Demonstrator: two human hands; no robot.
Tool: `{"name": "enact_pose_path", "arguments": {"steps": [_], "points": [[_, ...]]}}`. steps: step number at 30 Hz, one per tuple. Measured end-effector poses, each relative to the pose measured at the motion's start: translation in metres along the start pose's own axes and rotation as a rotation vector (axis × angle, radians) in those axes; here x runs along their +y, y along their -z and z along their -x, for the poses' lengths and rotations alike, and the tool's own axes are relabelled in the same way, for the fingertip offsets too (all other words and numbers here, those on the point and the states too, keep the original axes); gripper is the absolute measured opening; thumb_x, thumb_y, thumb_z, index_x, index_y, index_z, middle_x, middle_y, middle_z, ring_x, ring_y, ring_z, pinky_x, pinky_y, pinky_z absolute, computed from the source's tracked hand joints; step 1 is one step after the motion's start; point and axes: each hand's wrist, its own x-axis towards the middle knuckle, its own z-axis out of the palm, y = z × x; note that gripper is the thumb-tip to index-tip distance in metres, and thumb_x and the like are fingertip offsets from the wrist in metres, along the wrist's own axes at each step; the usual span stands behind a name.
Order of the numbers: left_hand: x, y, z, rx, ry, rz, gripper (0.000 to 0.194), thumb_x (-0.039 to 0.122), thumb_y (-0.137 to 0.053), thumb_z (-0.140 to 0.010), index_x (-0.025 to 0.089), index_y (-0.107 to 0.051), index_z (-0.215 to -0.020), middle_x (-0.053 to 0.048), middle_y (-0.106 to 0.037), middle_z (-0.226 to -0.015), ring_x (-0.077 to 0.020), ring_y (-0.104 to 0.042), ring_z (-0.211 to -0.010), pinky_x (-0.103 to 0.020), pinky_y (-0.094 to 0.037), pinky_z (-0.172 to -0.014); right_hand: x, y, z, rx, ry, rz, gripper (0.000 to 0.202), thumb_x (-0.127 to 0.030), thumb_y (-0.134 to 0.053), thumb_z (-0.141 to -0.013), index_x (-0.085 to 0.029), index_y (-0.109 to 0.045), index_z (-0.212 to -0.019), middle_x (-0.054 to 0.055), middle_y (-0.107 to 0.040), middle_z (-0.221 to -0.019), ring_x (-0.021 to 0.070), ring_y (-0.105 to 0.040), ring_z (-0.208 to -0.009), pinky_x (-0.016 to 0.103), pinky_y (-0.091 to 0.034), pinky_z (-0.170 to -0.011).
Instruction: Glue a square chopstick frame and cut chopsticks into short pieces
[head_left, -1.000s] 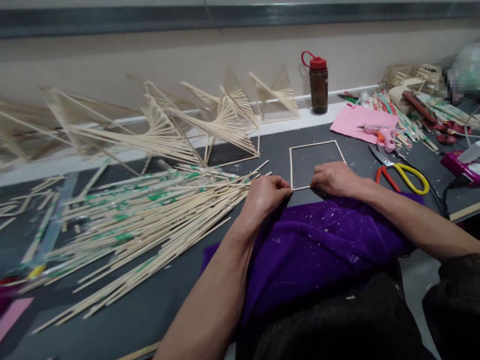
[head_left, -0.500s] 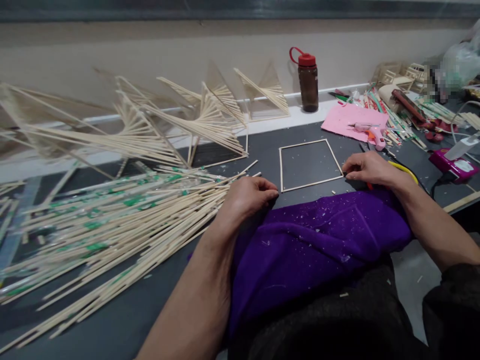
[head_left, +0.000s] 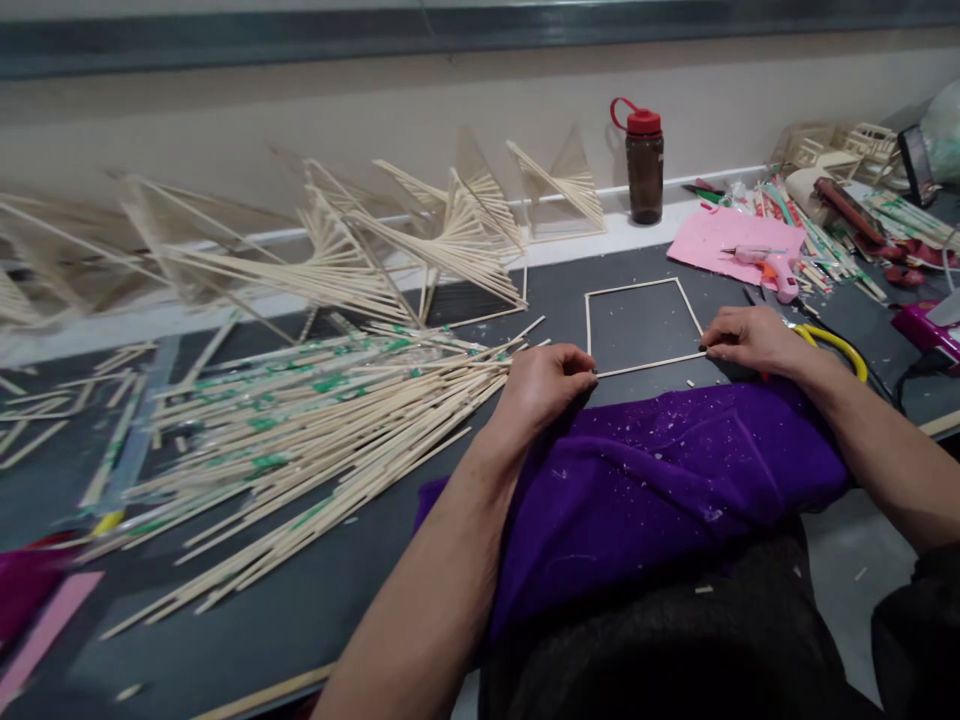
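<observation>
A four-sided frame of thin wooden sticks [head_left: 651, 364] lies flat on the dark tabletop. My left hand [head_left: 551, 380] is at its near left corner, thumb and fingertips pinched together on it. At the near right corner my right hand [head_left: 750, 338] also has its fingers closed on the frame. A purple cloth [head_left: 660, 480], sprinkled with small scraps, is spread over my lap and the table edge just below the frame. Left of my left hand lies a big pile of loose wooden sticks [head_left: 360, 430], some in green-printed clear wrappers.
Twisted stick models [head_left: 450, 250] stand along the wall, beside a brown bottle [head_left: 645, 170] with a red lid. A pink glue gun [head_left: 780, 275] rests on a pink sheet [head_left: 705, 240]. Yellow-handled pliers [head_left: 840, 345] lie near my right wrist. A purple device [head_left: 930, 330] sits far right.
My left hand has moved right onto the frame's near left corner. My right hand stays at the near right corner. The view has swung left, showing more of the table there.
</observation>
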Motion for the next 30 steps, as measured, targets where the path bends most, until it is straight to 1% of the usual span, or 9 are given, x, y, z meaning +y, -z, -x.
{"name": "enact_pose_path", "arguments": {"steps": [4,10,13,17,22,26,30], "points": [[-0.003,-0.001,-0.001,-0.006,-0.005,-0.007,0.022,0.025,-0.062,-0.068,0.018,-0.075,-0.085,-0.003,-0.073,-0.077,-0.0171,-0.064,-0.069,-0.030,-0.049,-0.075,0.000,-0.001,-0.001,-0.005,0.002,0.020,0.012,-0.021,-0.061,-0.080,-0.021,-0.071,-0.087,0.003,-0.064,-0.085,0.0133,-0.058,-0.073,0.025,-0.039,-0.065],[-0.021,-0.001,-0.008,-0.051,0.006,0.161,0.030,0.024,-0.060,-0.064,0.016,-0.074,-0.089,-0.004,-0.073,-0.075,-0.0166,-0.063,-0.065,-0.027,-0.048,-0.063,-0.006,0.001,0.000,-0.006,-0.019,0.051,0.015,-0.022,-0.059,-0.080,-0.020,-0.072,-0.087,0.003,-0.063,-0.085,0.0136,-0.057,-0.071,0.026,-0.037,-0.065],[-0.024,0.000,-0.010,-0.050,0.001,0.164,0.030,0.027,-0.063,-0.062,0.016,-0.074,-0.088,-0.005,-0.073,-0.075,-0.0174,-0.063,-0.067,-0.027,-0.048,-0.061,-0.008,0.002,0.001,-0.011,-0.025,0.063,0.015,-0.022,-0.059,-0.079,-0.020,-0.072,-0.087,0.004,-0.063,-0.086,0.0142,-0.057,-0.071,0.026,-0.037,-0.064],[-0.015,0.001,-0.006,-0.042,-0.003,0.092,0.029,0.031,-0.065,-0.063,0.017,-0.075,-0.086,-0.005,-0.074,-0.078,-0.0187,-0.065,-0.070,-0.029,-0.049,-0.066,-0.007,0.001,0.001,-0.011,-0.011,0.077,0.015,-0.022,-0.059,-0.080,-0.020,-0.071,-0.088,0.003,-0.063,-0.086,0.0142,-0.057,-0.072,0.025,-0.036,-0.065],[-0.003,0.000,-0.002,-0.007,-0.023,-0.052,0.022,0.029,-0.064,-0.067,0.020,-0.076,-0.083,-0.003,-0.075,-0.079,-0.0187,-0.066,-0.072,-0.030,-0.048,-0.075,-0.006,0.001,0.000,-0.023,0.024,0.064,0.014,-0.022,-0.058,-0.082,-0.019,-0.071,-0.088,0.004,-0.062,-0.086,0.0144,-0.057,-0.074,0.026,-0.037,-0.067],[-0.002,-0.003,-0.002,0.033,-0.047,-0.120,0.019,0.029,-0.061,-0.070,0.023,-0.076,-0.080,-0.002,-0.075,-0.077,-0.0191,-0.066,-0.073,-0.030,-0.048,-0.078,-0.005,-0.001,-0.001,-0.017,0.024,0.058,0.013,-0.020,-0.058,-0.083,-0.019,-0.071,-0.086,0.004,-0.061,-0.085,0.0138,-0.056,-0.072,0.026,-0.038,-0.067],[-0.002,-0.004,-0.002,0.042,-0.063,-0.152,0.020,0.028,-0.059,-0.071,0.023,-0.076,-0.079,-0.002,-0.075,-0.078,-0.0197,-0.066,-0.073,-0.030,-0.048,-0.078,-0.004,-0.002,-0.002,-0.023,0.018,0.040,0.013,-0.018,-0.058,-0.082,-0.018,-0.071,-0.085,0.003,-0.061,-0.083,0.0128,-0.056,-0.071,0.025,-0.039,-0.067]]}}
